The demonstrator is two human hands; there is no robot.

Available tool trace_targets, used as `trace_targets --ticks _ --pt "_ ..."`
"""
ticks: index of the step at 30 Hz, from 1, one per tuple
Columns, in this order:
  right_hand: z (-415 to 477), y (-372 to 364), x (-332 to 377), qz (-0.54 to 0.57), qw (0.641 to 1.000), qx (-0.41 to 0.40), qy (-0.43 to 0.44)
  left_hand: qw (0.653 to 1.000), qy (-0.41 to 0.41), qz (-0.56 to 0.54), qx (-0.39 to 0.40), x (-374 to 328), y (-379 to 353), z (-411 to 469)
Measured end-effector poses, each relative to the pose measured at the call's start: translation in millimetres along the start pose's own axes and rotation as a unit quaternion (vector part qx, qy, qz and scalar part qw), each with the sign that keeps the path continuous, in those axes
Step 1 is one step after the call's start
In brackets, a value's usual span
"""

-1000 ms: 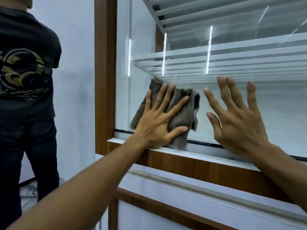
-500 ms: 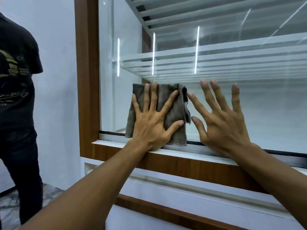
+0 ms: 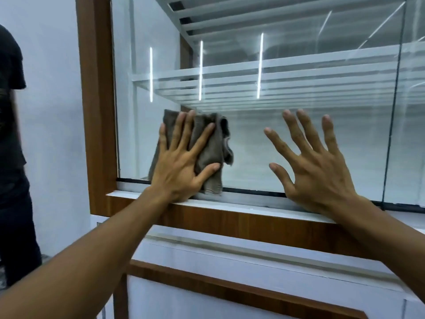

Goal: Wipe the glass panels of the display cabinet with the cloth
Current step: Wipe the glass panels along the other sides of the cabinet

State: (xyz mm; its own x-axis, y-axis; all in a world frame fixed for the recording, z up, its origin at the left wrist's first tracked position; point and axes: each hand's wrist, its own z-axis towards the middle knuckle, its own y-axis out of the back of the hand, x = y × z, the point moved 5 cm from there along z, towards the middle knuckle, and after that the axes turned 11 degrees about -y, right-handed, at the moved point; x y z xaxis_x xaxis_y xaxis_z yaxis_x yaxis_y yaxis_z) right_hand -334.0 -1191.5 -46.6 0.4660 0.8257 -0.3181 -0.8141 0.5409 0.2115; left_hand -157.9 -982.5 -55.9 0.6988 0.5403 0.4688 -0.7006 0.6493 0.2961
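Note:
My left hand (image 3: 181, 162) lies flat with spread fingers on a grey-brown cloth (image 3: 211, 146), pressing it against the lower left of the glass panel (image 3: 299, 72) of the display cabinet. The cloth hangs down to the black seal at the panel's bottom edge, close to the brown wooden frame (image 3: 96, 100) on the left. My right hand (image 3: 315, 166) rests open, palm flat on the same glass, a hand's width to the right of the cloth, its heel on the white sill.
White slatted shelves (image 3: 287, 88) show behind the glass. A vertical joint (image 3: 394, 111) between panels runs at the right. Below the sill are a wooden rail (image 3: 253, 222) and white lower panels. A person in dark clothes (image 3: 11, 146) stands at the far left by the wall.
My left hand has slid the cloth leftwards along the bottom of the glass, toward the wooden frame. The gap to my right hand has widened. The view has shifted right.

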Motion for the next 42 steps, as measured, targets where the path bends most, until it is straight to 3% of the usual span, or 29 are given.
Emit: trace_targets --ticks 4,8,12,17,21,24,30,32,34,37,39,42 --pt "-4 1 -7 -0.016 1.000 0.004 -0.008 0.998 0.052 -0.030 0.003 -32 -3 20" --pt "-6 5 -11 0.021 1.000 -0.008 -0.007 1.000 0.007 -0.019 0.010 -90 -5 52" --pt "-18 11 -39 -0.001 1.000 0.013 -0.014 0.999 -0.046 0.006 -0.003 -59 -2 36" --pt "-22 9 -41 -0.016 0.999 0.035 -0.004 0.998 0.051 -0.033 0.031 -57 -4 27" --pt "-21 12 -41 -0.001 1.000 0.029 -0.007 0.998 -0.024 -0.025 0.048 -118 -4 60" --pt "-21 17 -49 0.002 1.000 0.024 -0.001 0.998 -0.056 -0.003 0.010 -108 0 61" --pt "-26 28 -69 -0.044 0.999 0.002 -0.010 0.995 0.086 -0.035 -0.025 -85 -3 45" --pt "-24 29 -69 -0.046 0.999 -0.006 -0.014 0.997 0.059 -0.037 -0.011 -117 -3 65" --pt "-24 31 -71 -0.034 0.999 -0.014 -0.024 1.000 -0.018 -0.023 -0.007 -146 -3 80" --pt "-22 38 -90 -0.030 0.997 -0.027 -0.070 0.997 -0.071 -0.003 -0.021 -137 -2 80" --pt "-21 40 -99 -0.030 0.995 -0.029 -0.090 0.999 -0.038 -0.005 -0.034 -114 -1 74" --pt "-22 39 -95 -0.033 0.995 -0.024 -0.094 0.993 0.092 -0.038 -0.058 -97 2 84"
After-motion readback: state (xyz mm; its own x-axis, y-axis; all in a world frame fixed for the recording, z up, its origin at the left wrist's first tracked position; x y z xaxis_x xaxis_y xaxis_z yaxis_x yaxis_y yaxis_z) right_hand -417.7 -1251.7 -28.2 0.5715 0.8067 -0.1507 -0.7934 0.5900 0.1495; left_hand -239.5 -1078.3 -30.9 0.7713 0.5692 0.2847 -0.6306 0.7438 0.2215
